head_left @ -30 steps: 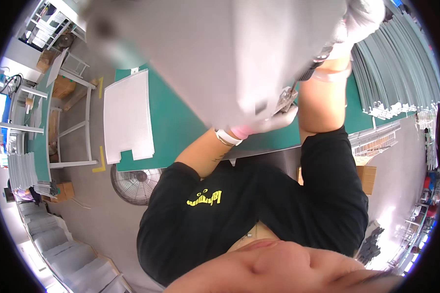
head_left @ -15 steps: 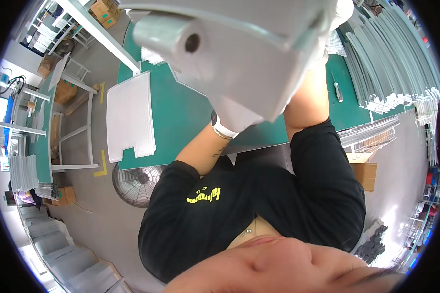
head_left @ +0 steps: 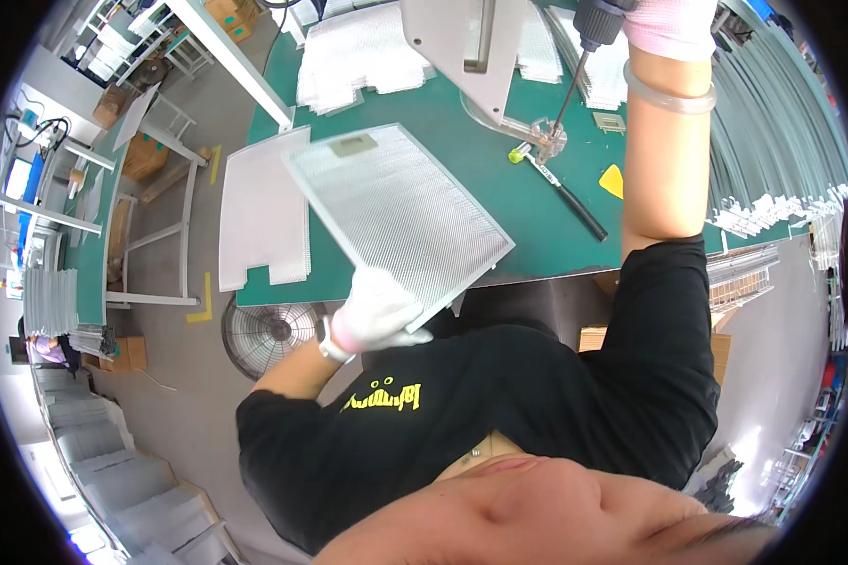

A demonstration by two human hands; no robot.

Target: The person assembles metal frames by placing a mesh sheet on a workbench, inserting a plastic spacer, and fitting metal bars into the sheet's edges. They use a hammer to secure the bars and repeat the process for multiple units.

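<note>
My left hand (head_left: 377,311), in a white glove, grips the near left edge of a framed mesh panel (head_left: 400,212). The panel is tilted above the green table and has a small pale rectangular piece (head_left: 351,146) at its far edge. At the upper right, my gloved right hand (head_left: 674,26) is closed around a dark power screwdriver (head_left: 597,21); the picture's edge cuts off part of the hand. Its long bit points down at a clear plastic piece (head_left: 550,141). Beside the bit stands a light grey slotted part (head_left: 457,47), its top out of view.
On the green table (head_left: 528,240) lie a black-handled tool (head_left: 579,207), a yellow flat piece (head_left: 612,181) and a small pale frame (head_left: 609,122). White mesh sheets (head_left: 358,56) are stacked behind, another sheet pile (head_left: 266,207) at left. Long grey panels (head_left: 773,132) line the right. A fan (head_left: 278,334) stands below.
The large grey part that filled the upper middle has moved up and away. My left hand has come nearer and left, now with the mesh panel. The power screwdriver has come into view.
</note>
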